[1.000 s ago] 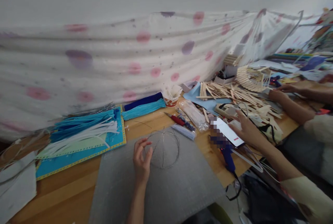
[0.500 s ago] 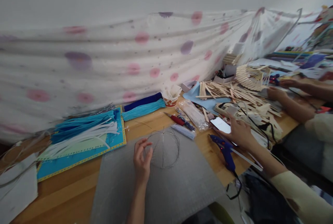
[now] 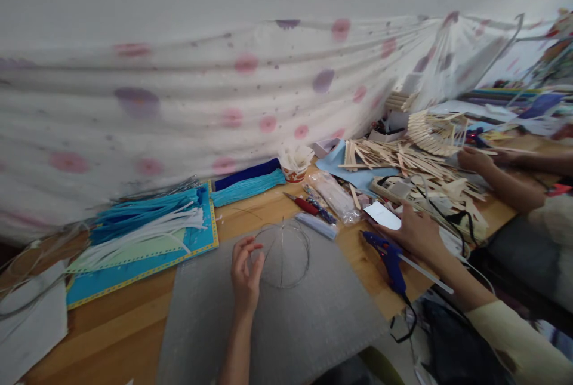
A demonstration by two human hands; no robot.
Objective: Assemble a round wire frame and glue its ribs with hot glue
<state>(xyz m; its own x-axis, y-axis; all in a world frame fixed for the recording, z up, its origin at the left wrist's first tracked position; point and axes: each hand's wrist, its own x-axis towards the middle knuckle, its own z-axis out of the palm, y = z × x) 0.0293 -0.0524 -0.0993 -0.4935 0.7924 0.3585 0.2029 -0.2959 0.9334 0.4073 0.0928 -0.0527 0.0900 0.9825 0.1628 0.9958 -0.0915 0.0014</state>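
My left hand (image 3: 246,271) is raised over a grey mat (image 3: 322,319), fingers loosely curled and the thumb apart from them. Right beside it is a round, cage-like frame of thin wire (image 3: 282,253); whether the fingertips touch it I cannot tell. My right hand (image 3: 418,230) grips the near side of a smartphone (image 3: 382,215) with a lit white screen. Some of its fingers are hidden behind the palm. Just below the phone lies a blue hot glue gun (image 3: 391,265), a glue stick (image 3: 425,274) reaching out under my right forearm.
Blue and white pipe cleaners (image 3: 147,218) lie on a blue board (image 3: 143,274) at left. A paper cup (image 3: 295,167), a red-handled tool (image 3: 302,203) and plastic packets (image 3: 333,194) sit mid-table. Wooden sticks (image 3: 403,155) are heaped at right, by another person's hands (image 3: 477,161).
The view shifts slightly. My hands stay nearly in place, the right still on the smartphone. At far right, the other person's hands have moved a little.
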